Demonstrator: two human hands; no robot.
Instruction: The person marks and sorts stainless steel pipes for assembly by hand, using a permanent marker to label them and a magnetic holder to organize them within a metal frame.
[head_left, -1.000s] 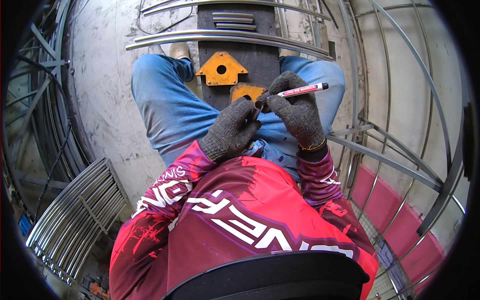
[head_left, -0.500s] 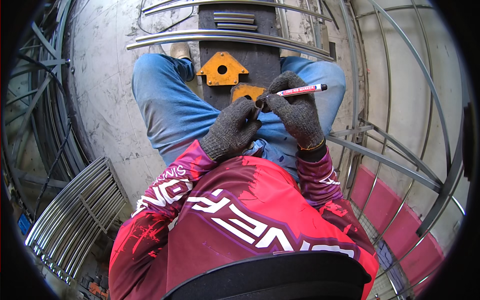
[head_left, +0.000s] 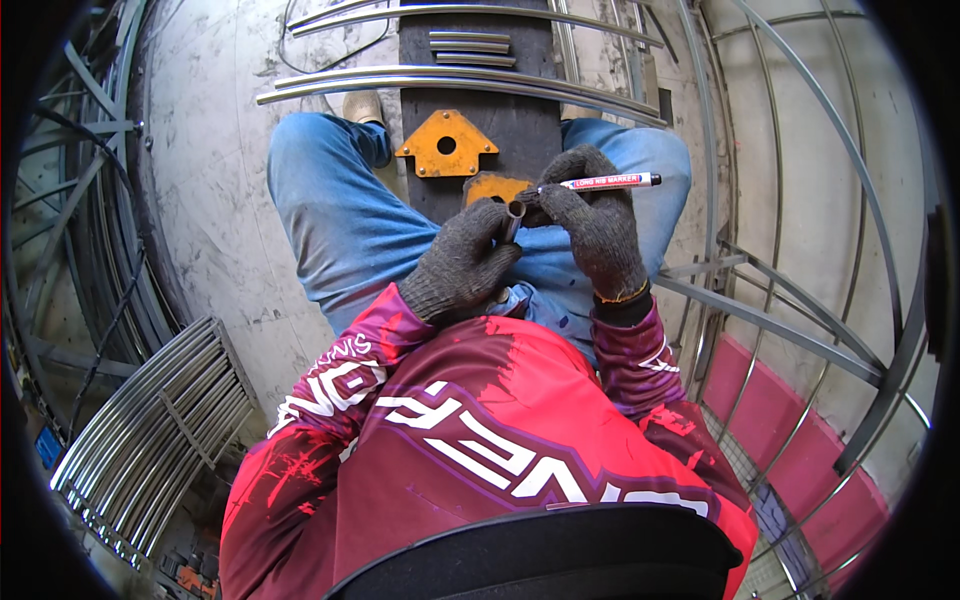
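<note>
Gripping a short steel tube, the fingers of the gloved left hand were curled narrow around its side, its open end tipped up between the two hands. The fingers of the gloved right hand were pinched on a slim marker just beside that end; whether its tip touched the rim could not be told.

The tube looked light and stiff, likely slick under knit gloves and apt to roll, so its side, below the mouth, seemed the best hold. The marker seemed lighter, best pinched near its tip.

Just beyond the hands, a yellow block, partly hidden, and a house-shaped yellow plate lay on a dark board. Farther out, long tubes crossed it, with short tubes past them.
</note>
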